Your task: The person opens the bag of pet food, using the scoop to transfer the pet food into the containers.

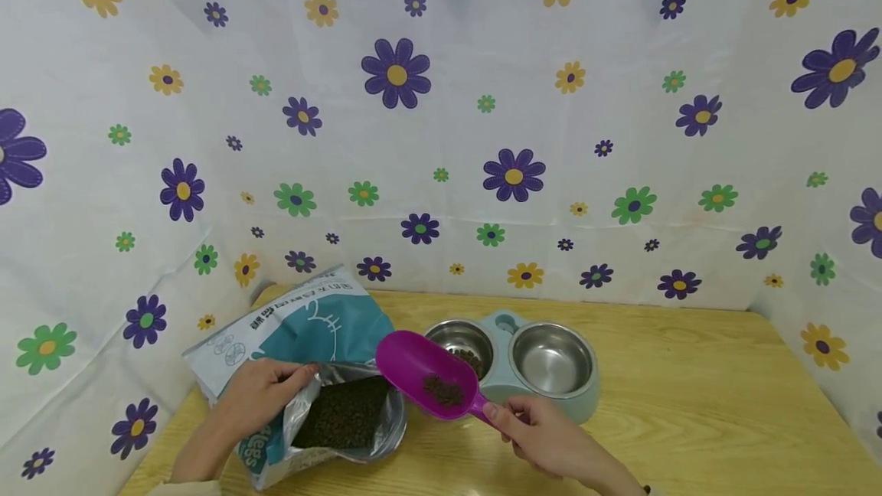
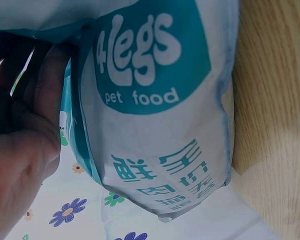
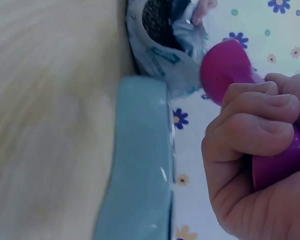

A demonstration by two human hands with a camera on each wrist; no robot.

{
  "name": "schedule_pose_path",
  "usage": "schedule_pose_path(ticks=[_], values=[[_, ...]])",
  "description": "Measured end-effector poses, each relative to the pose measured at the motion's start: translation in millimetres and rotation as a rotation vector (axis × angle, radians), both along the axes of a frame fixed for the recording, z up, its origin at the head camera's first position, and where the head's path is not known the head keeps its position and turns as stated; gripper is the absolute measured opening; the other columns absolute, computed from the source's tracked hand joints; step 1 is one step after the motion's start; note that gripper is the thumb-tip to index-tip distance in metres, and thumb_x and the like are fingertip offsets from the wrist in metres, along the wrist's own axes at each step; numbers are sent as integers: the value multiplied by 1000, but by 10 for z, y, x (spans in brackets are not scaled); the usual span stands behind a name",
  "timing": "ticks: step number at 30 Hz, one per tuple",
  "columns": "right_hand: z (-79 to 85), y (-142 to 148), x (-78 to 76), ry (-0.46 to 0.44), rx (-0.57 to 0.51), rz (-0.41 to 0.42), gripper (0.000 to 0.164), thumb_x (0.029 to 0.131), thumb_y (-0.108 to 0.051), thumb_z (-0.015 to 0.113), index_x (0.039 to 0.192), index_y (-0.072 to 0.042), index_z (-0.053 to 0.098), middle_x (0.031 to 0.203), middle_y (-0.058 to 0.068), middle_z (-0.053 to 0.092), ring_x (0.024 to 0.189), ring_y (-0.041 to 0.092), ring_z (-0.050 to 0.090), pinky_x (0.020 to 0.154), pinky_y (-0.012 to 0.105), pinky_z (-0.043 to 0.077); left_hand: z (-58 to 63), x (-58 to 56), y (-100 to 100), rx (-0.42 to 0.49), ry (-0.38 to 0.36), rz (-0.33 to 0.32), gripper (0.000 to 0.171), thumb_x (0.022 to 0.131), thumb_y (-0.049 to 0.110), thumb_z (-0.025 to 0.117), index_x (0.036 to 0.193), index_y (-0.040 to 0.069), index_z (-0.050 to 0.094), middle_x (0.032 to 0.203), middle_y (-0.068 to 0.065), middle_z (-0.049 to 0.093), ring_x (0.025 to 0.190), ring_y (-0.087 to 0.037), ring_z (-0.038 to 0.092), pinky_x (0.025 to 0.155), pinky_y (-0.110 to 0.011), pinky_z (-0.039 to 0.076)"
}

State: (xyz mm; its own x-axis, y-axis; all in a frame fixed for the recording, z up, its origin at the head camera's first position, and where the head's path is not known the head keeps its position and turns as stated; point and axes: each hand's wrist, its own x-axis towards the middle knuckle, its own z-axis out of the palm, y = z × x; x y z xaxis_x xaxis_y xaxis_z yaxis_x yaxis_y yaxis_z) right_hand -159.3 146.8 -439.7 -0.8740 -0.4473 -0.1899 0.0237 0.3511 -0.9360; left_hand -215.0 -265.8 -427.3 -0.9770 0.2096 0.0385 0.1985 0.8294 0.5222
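My right hand grips the handle of a magenta scoop, fingers curled round it in the right wrist view. Some brown kibble lies in the scoop near the handle. The scoop hangs between the pet food bag and a double pet bowl, its tip above the bag's mouth edge. My left hand holds the rim of the bag, thumb over the edge. The bag lies on its side, mouth open, with dark kibble inside. Its printed side fills the left wrist view.
The double bowl has a pale blue-green base. Its left steel bowl holds some kibble, partly hidden by the scoop; the right steel bowl shows bare metal. A wooden table lies beneath. A flower-patterned cloth hangs behind and at both sides.
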Motion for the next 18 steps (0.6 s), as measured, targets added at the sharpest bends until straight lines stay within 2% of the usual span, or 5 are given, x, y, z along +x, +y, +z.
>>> schedule_pose_path(ticks=[6,14,18], values=[[146,194,-98,169,171,-68,46,102,-47,59,75,-11,59,57,-7,42,50,6,34,45,21,27,-30,6,-9,5,3,-4,53,104,40,57,57,20,43,55,12,27,49,-1,25,52,-21,27],[318,356,-248,281,373,-144,46,99,-49,63,74,-10,63,58,-7,44,52,7,38,48,21,31,-6,8,-18,13,-10,-7,54,104,42,56,58,20,43,55,12,28,49,-2,25,52,-22,28],[364,375,-309,320,465,-187,46,97,-46,67,67,-12,58,56,-7,42,51,7,35,49,21,29,-13,3,-4,13,6,-12,54,104,41,57,57,20,42,54,12,28,49,-2,25,52,-22,28]])
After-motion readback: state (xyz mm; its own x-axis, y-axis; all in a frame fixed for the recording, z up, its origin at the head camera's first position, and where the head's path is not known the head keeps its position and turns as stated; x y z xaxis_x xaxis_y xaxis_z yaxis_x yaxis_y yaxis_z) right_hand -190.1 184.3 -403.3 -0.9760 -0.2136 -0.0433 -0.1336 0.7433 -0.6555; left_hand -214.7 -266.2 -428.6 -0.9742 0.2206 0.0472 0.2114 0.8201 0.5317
